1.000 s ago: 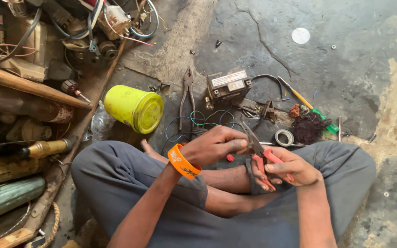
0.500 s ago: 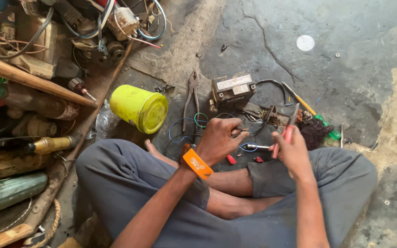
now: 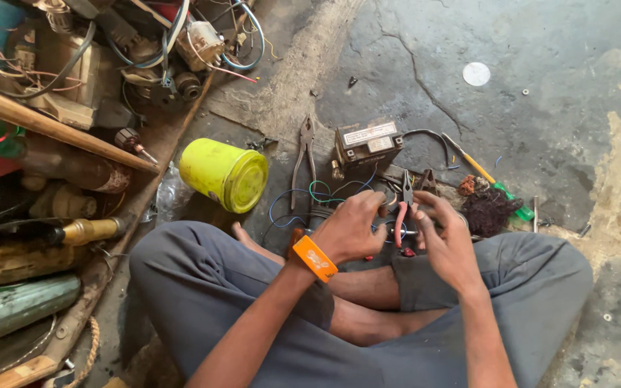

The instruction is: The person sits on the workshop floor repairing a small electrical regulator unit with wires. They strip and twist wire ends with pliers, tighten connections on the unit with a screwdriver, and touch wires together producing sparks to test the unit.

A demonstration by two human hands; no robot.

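Centre of the frame, the person is sitting cross-legged on the concrete, and both hands are meeting just above the lap. The right hand (image 3: 448, 241) is closing around red-handled pliers (image 3: 404, 208), nose pointing up toward the top of the frame, handles down between the fingers. The left hand (image 3: 350, 228), with an orange wristband (image 3: 315, 258) on the wrist, is curling in from the left, fingertips pinching at something just beside the pliers' nose; whether that is a wire or a small part, I cannot tell. The pliers are looking stiff, fairly light, steel with grippy sleeves, so the red handles are the place to hold. Thin blue and green wires (image 3: 303, 197) are looping on the floor just above the left hand, soft and springy, likely to slip. Both wrists are bending inward, forearms angling up from the bottom edge. Left of centre a yellow can (image 3: 226, 174) is lying on its side; a grey box (image 3: 368, 144) and larger pliers (image 3: 305, 154) are lying above the hands.
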